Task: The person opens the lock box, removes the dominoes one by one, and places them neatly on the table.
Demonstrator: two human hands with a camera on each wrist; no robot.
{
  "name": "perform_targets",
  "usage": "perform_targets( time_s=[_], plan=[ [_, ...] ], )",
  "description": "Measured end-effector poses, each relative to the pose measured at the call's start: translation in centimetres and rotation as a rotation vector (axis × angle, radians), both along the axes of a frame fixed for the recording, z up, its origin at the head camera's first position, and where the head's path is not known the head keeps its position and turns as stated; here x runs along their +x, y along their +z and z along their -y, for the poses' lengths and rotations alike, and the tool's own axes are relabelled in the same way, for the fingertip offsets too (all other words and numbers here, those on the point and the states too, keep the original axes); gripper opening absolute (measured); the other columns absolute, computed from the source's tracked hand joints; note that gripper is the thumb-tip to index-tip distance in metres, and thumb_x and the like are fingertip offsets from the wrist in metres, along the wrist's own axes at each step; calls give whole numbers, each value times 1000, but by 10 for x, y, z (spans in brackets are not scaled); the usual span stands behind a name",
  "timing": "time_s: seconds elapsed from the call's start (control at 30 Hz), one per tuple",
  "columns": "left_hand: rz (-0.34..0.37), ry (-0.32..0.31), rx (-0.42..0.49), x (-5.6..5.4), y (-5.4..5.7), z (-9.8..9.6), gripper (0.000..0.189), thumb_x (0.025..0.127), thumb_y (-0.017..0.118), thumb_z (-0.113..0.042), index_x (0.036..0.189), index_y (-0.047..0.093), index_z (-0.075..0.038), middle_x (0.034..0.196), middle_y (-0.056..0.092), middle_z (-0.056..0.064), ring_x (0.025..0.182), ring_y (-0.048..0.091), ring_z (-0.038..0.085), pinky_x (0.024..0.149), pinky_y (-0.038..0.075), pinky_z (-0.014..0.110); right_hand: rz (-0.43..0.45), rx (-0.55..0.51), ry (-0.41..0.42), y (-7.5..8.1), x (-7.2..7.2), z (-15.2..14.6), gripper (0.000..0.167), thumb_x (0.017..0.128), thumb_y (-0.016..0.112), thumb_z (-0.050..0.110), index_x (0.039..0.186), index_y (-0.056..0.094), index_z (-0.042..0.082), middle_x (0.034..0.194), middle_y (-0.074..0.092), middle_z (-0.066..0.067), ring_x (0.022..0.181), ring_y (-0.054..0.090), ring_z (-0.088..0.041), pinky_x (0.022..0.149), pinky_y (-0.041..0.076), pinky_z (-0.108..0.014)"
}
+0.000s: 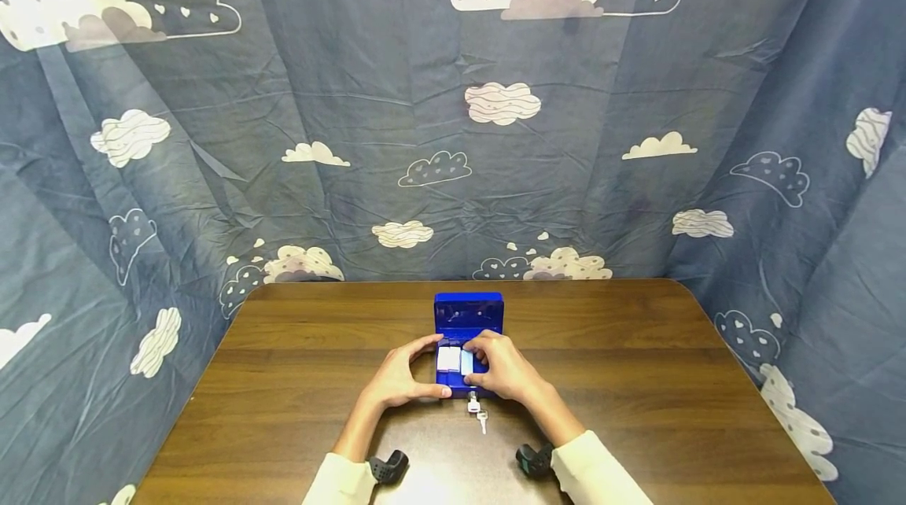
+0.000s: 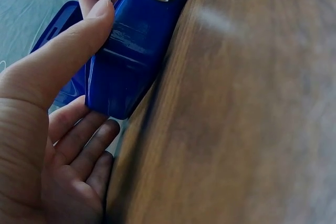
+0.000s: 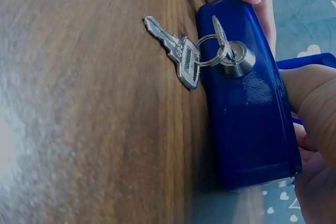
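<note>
— One point first, on the light-blue block (image 1: 467,363): lay where?

— Lay inside the opened blue box (image 3: 254,129), just right of the white blocks (image 1: 448,359), with the lid (image 1: 469,311) raised behind.

— Judged heavy or light?

— Judged light and fairly stiff, by look alone; perhaps smooth enough to slip if squeezed off-centre. Best taken at the two short ends, clear of the white blocks.

— And gripped how?

— Pinched at those ends between thumb and finger of the right hand (image 1: 499,367), spread just to the block's length; fingertips hidden in the right wrist view.

— And on the left?

— Grasped the left end of the box with the left hand (image 1: 396,379), thumb on the near rim, fingers toward the far corner; probably steadied a stiff shell, heavier than the block.

— Anything at the front?

— Showed a lock (image 3: 244,66) with one key (image 3: 219,30) inserted.
</note>
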State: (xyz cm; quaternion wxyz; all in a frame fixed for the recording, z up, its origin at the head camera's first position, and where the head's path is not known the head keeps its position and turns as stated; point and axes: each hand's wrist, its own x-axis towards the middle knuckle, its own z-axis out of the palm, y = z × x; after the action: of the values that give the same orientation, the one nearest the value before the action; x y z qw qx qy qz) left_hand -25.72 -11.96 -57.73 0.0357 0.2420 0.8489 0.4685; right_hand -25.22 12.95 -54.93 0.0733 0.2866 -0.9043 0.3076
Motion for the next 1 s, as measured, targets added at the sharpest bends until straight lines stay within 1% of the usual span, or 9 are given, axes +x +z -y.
perform_targets(
  time_s=[0.17,0.37,0.47,0.63,0.77,0.87,1.0],
  plan=[
    [3,0,2,0,1,0,95,67,96,-44,149,55,-19,143,64,4,136,57,24,117,42,50,-5,11,-2,1,-1,-3,43,70,95,16,105,75,2,91,67,-7,82,64,-21,71,54,-25],
    [5,-6,11,-1,1,0,94,68,96,-44,149,54,-20,142,65,4,134,59,24,116,43,50,-19,-26,3,3,0,-7,43,70,95,16,106,76,4,89,67,-7,79,64,-19,69,53,-24],
    [9,-10,14,-1,0,0,94,68,96,-43,150,54,-19,142,65,5,134,59,24,116,43,50,-9,-54,4,4,0,-10,45,70,94,15,108,74,2,89,67,-7,79,64,-20,69,53,-23],
    [4,-10,9,-1,1,0,95,68,96,-43,149,54,-17,140,66,6,133,59,25,116,43,51,11,-87,-24,3,-1,-15,47,70,94,14,110,72,0,89,66,-5,79,63,-19,69,53,-23],
    [4,-12,9,-1,0,0,95,68,95,-43,150,54,-17,141,65,7,133,59,25,116,43,52,15,-106,-25,3,-1,-20,45,69,95,13,107,74,3,87,66,-7,76,64,-19,68,55,-25],
    [8,-14,14,0,0,-1,95,68,95,-43,150,53,-17,141,65,7,134,59,25,116,43,52,23,-111,-26,5,-1,-23,44,69,95,13,107,75,5,87,67,-7,75,64,-17,67,56,-25],
    [10,-14,20,0,0,-1,95,68,95,-42,150,53,-17,139,66,6,133,59,25,116,42,51,66,-127,-37,10,0,-26,44,70,94,14,109,75,5,88,68,-7,75,63,-15,68,56,-24]
  ],
)
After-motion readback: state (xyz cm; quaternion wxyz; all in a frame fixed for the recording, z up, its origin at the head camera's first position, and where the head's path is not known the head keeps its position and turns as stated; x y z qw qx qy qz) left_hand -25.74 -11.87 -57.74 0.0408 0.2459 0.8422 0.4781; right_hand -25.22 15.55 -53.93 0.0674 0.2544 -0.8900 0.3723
